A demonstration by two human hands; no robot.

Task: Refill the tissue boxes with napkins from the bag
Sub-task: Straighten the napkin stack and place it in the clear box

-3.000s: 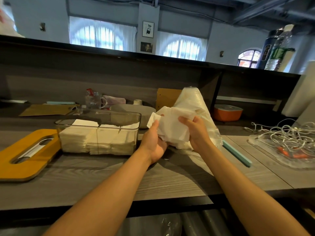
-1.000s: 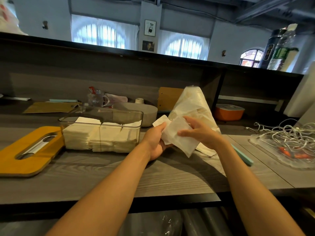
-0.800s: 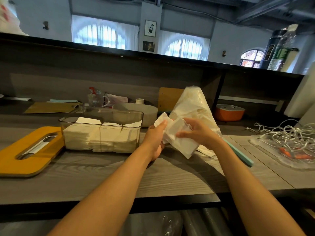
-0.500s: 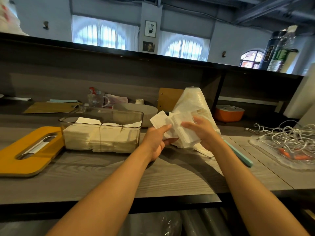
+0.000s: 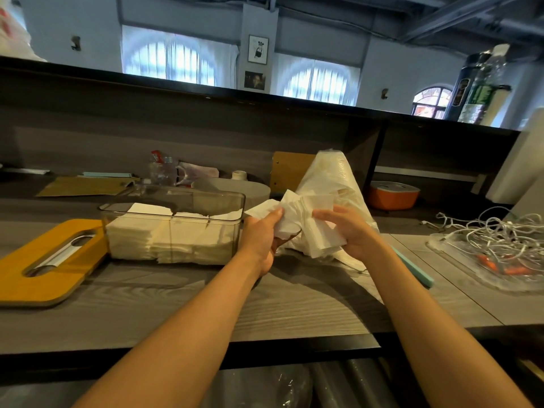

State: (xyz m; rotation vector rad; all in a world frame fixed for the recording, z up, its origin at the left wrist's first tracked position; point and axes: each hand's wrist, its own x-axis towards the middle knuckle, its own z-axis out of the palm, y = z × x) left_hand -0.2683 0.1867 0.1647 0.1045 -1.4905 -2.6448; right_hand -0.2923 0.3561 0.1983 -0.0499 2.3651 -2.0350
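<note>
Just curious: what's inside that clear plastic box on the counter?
The clear plastic box holds stacks of white napkins, filling roughly its lower half. Its far right corner hides behind the left hand.

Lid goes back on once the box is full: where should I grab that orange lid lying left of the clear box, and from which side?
Take the orange lid by its near-left rounded edge, coming from the left: it lies flat on the counter, and its right end sits against the clear box. Both hands are busy, so the left hand must release the napkins first.
</note>
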